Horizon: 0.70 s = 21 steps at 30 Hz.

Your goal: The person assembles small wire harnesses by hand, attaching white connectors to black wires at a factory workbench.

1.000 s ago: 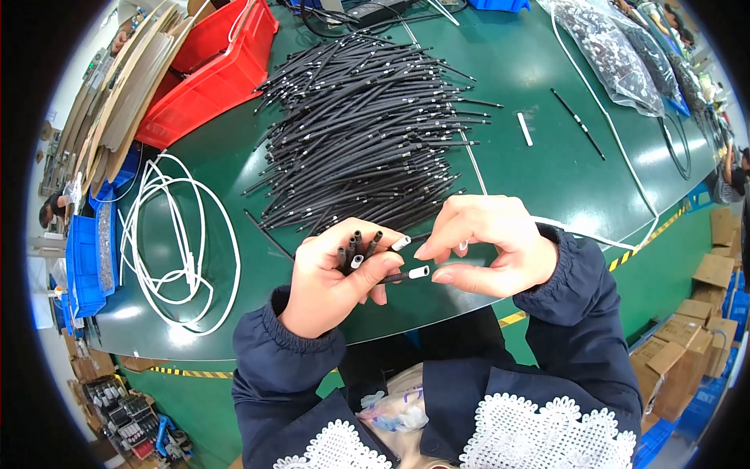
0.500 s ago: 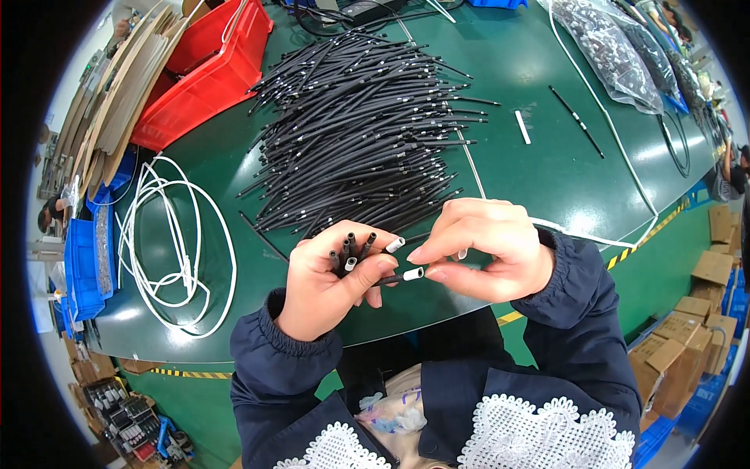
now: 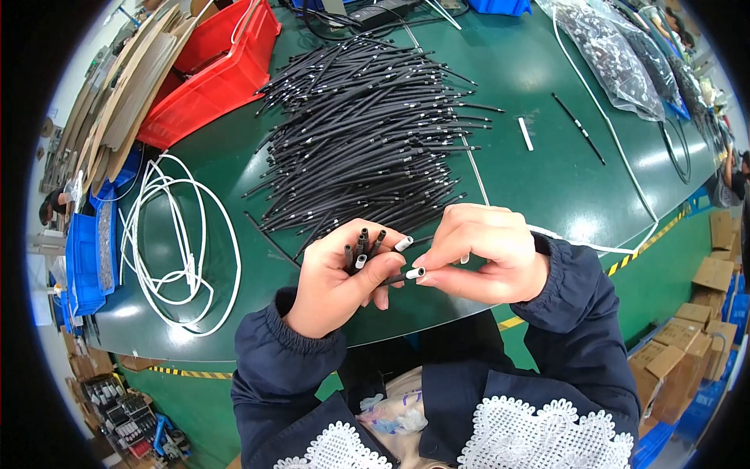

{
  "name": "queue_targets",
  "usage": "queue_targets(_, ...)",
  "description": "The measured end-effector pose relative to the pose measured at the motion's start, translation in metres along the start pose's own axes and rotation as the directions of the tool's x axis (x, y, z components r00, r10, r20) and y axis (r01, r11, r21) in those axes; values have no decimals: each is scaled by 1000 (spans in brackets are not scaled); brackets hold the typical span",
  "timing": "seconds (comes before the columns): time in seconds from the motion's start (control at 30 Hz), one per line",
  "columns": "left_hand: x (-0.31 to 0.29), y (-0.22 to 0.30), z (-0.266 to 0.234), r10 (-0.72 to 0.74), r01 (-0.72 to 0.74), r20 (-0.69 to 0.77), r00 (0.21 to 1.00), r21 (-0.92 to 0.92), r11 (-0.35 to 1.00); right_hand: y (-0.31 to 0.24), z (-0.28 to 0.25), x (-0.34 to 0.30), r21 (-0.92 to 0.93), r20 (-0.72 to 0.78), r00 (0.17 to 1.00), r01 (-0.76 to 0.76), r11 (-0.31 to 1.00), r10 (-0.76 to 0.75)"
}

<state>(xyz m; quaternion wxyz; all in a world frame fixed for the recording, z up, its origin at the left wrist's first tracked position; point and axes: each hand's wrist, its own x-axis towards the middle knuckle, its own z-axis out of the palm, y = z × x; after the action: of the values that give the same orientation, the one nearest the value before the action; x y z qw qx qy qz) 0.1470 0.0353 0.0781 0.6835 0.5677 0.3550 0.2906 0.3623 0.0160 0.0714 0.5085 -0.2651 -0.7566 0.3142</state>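
Note:
My left hand (image 3: pixel 337 273) is closed round a small bunch of black tubes (image 3: pixel 364 242), their open ends pointing up past the thumb. Some of them carry a short white sleeve at the tip. One tube, with a white sleeve (image 3: pixel 416 273) on its end, sticks out toward the right. The thumb and forefinger of my right hand (image 3: pixel 484 254) pinch at that sleeve. Another small white piece (image 3: pixel 465 258) shows among the right hand's fingers. Beyond both hands lies a large pile of black tubes (image 3: pixel 359 148) with white marks along them.
A coil of white tubing (image 3: pixel 195 289) lies left, near a blue bin (image 3: pixel 84 266) and a red bin (image 3: pixel 211 86). At right are a single black tube (image 3: pixel 579 129), a short white strip (image 3: pixel 526 134) and a clear bag of small parts (image 3: pixel 609 59).
My right fingertips have come to the sleeved tube end and now touch it. The view has shifted slightly, so both hands and the pile appear a little lower and further right.

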Motion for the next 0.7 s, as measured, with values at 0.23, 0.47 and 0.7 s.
queue_targets(0.23, 5, -3, -3, -123, 148, 141, 982, -183, 972, -4, 6, 2, -52, -19, 1000, 3, 999, -4)
queue_targets(0.47, 11, -8, 0, -247, 305, 227, 942, -271, 913, -4, 7, -1, 27, -3, 991, -135, 991, 135)
queue_targets(0.7, 13, -15, 0, -220, 271, 204, 954, -272, 923, -5, 9, 1, 9, 21, 979, -205, 979, 205)
